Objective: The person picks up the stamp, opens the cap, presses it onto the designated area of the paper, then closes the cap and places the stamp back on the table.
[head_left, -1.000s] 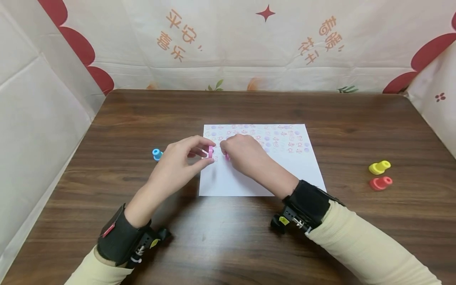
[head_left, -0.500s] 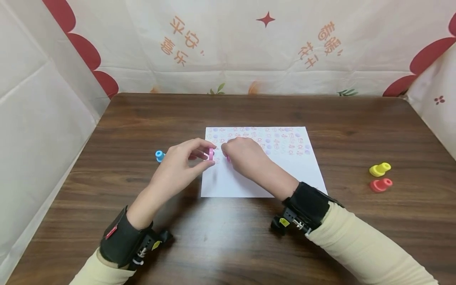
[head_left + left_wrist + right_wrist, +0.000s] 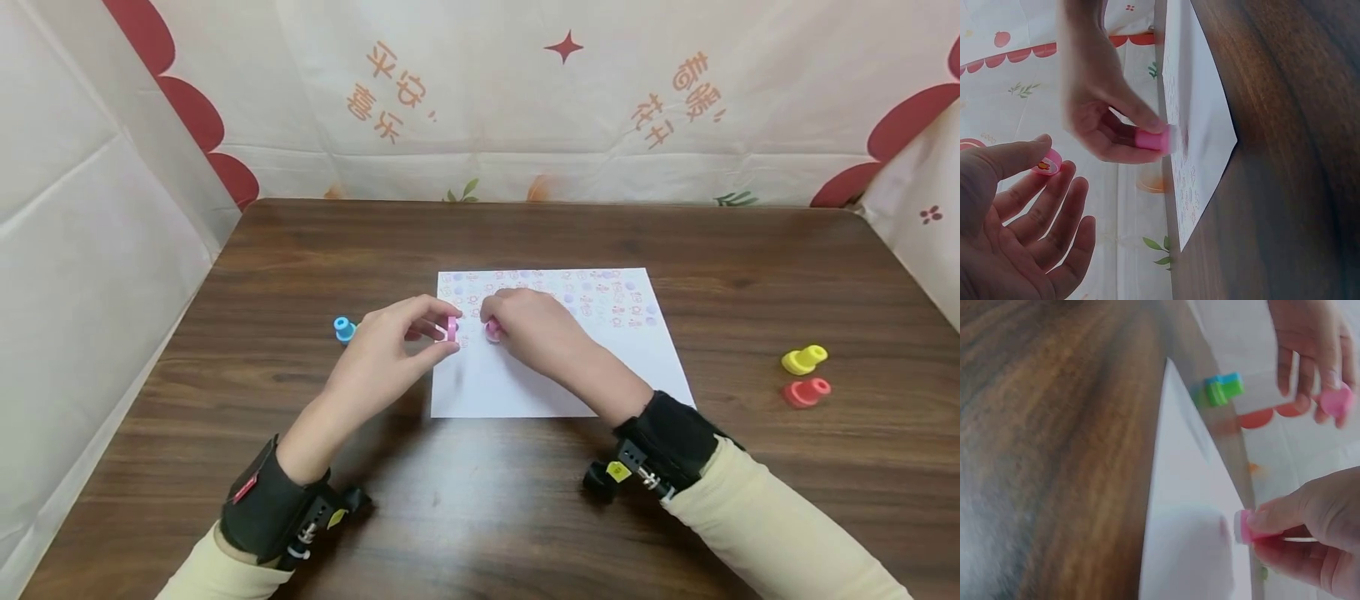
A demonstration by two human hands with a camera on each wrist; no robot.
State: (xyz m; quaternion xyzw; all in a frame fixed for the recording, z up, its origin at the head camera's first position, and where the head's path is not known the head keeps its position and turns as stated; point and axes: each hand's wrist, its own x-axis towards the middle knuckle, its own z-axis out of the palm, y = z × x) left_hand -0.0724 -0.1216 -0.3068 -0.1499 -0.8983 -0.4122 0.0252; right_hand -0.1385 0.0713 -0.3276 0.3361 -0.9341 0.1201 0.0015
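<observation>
My left hand (image 3: 386,343) pinches a small pink cap (image 3: 452,328) between thumb and finger, over the left edge of a white sheet of paper (image 3: 525,387). The left wrist view shows the cap's round face with a small coloured picture. Beside it, my right hand (image 3: 542,335) grips a pink toy stamp (image 3: 1152,139) close over the sheet. Its pale stamping end (image 3: 1239,527) faces the paper. Rows of small red and purple prints (image 3: 626,304) cover the upper part of the sheet, some hidden by my right hand.
A blue stamp (image 3: 344,329) stands left of my left hand, with a green stamp (image 3: 1224,392) by it in the right wrist view. A yellow stamp (image 3: 804,359) and a red stamp (image 3: 807,392) stand at the right. A printed curtain (image 3: 487,100) hangs behind the wooden table (image 3: 480,517).
My right hand has shifted slightly right and turned, so more of the pink stamp shows. The left hand keeps its pinch on the cap. The head view has tilted a little.
</observation>
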